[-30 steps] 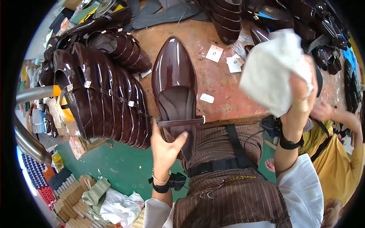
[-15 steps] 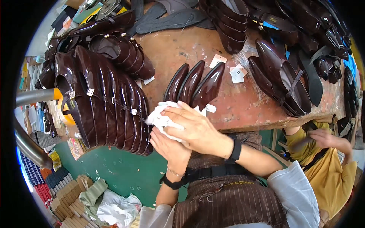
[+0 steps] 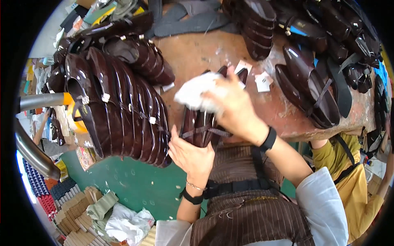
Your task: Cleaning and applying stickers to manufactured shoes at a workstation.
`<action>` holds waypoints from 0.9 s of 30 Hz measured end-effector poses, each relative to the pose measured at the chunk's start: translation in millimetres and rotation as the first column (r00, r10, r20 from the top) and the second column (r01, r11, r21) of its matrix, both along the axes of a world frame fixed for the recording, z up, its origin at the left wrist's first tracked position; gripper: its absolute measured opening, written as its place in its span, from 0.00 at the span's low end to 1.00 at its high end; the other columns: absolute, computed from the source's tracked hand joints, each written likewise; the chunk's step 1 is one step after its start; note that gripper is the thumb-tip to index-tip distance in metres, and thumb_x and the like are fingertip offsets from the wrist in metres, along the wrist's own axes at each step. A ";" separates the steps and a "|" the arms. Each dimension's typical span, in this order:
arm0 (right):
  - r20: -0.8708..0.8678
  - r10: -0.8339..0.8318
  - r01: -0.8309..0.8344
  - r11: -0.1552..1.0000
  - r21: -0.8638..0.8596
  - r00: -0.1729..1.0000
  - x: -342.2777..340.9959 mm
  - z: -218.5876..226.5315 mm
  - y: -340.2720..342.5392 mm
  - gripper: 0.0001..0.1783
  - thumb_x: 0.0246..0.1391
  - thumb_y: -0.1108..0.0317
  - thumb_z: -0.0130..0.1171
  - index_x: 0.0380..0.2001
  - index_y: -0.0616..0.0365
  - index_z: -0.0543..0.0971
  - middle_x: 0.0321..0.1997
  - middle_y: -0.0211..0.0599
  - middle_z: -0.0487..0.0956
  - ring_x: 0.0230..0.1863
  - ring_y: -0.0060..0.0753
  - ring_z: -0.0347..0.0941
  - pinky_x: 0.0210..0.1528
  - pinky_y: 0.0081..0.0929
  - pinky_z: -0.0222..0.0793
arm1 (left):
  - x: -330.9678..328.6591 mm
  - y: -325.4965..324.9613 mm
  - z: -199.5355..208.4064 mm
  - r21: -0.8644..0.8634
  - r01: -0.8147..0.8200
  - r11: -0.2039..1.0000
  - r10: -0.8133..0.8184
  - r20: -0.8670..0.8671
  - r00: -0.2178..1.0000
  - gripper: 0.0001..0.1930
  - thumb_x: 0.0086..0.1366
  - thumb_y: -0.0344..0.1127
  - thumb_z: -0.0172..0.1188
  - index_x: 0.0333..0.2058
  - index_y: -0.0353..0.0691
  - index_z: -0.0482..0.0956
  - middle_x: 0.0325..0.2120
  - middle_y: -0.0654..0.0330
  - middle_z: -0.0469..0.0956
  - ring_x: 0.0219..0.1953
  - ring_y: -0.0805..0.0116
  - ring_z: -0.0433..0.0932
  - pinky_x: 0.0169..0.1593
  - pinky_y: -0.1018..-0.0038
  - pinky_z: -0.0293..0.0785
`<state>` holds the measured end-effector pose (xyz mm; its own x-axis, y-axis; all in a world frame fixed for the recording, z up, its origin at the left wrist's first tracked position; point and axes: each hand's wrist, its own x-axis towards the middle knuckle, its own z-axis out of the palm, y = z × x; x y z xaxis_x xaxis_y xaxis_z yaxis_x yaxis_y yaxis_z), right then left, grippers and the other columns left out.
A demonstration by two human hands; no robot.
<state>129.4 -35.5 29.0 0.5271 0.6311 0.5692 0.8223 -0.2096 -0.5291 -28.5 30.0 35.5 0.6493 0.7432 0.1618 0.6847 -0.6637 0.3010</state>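
Observation:
My right hand [image 3: 238,106] grips a bunched white cloth [image 3: 195,91] over a small group of glossy dark brown shoes [image 3: 190,123] at the table's near edge. The cloth and that hand hide much of the shoes' uppers, and only some pointed toes show beyond them. My left hand [image 3: 191,156] is closed about the near end of the shoes, its thumb up along their left side; most of its fingertips are hidden. Close to its left stands a long row of the same glossy strapped shoes [image 3: 123,110], pressed side by side.
White paper tags [image 3: 263,82] lie on the worn brown table [image 3: 262,110]. A pair of shoes [image 3: 312,88] rests at right, with more shoes and dark insoles [image 3: 191,23] at the back. Metal tubing [image 3: 41,102] juts in from the left. A co-worker in yellow [image 3: 355,184] is at right.
My right hand has carried the cloth forward over the shoes, covering most of their toes. My left hand has come away from the cloth and now holds the shoes' near end.

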 end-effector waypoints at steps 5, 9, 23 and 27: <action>-0.278 -0.320 0.359 0.928 0.101 0.906 67.8 20.9 -42.4 0.15 0.41 0.83 0.56 0.36 0.60 0.79 0.37 0.46 0.79 0.44 0.47 0.76 0.53 0.41 0.69 | -2.3 26.1 5.8 -0.558 0.025 0.830 0.083 0.167 0.982 0.36 0.49 0.29 0.69 0.57 0.32 0.63 0.49 0.48 0.73 0.52 0.52 0.73 0.57 0.61 0.65; -0.607 -0.199 0.449 0.845 0.291 0.769 27.8 60.9 -76.3 0.13 0.42 0.84 0.52 0.34 0.64 0.78 0.35 0.39 0.78 0.40 0.33 0.76 0.45 0.26 0.69 | 49.0 50.3 21.4 -0.913 0.360 0.190 0.472 0.407 0.782 0.30 0.59 0.28 0.62 0.60 0.35 0.64 0.51 0.56 0.74 0.52 0.65 0.73 0.58 0.69 0.68; -0.754 -0.080 0.358 0.909 0.214 0.653 -12.0 44.0 -150.9 0.15 0.44 0.69 0.64 0.37 0.63 0.79 0.44 0.43 0.76 0.46 0.38 0.74 0.50 0.31 0.67 | 222.3 122.4 -3.8 -0.322 0.076 0.944 0.119 0.545 0.830 0.35 0.64 0.50 0.60 0.59 0.27 0.65 0.51 0.47 0.73 0.53 0.55 0.70 0.58 0.64 0.64; -0.820 -0.065 0.441 0.866 0.237 0.569 -5.4 36.1 -159.6 0.15 0.48 0.66 0.66 0.37 0.64 0.78 0.44 0.42 0.76 0.47 0.35 0.73 0.50 0.29 0.66 | 231.8 29.0 28.6 -0.894 0.356 0.270 0.293 0.429 0.855 0.36 0.63 0.55 0.61 0.60 0.34 0.65 0.60 0.50 0.64 0.59 0.56 0.66 0.59 0.58 0.64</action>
<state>124.1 -195.1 65.1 0.9733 0.2291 0.0141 0.0080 0.0277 -0.9996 203.3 59.0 64.1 0.7583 0.5396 -0.3658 0.2351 0.2971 0.9255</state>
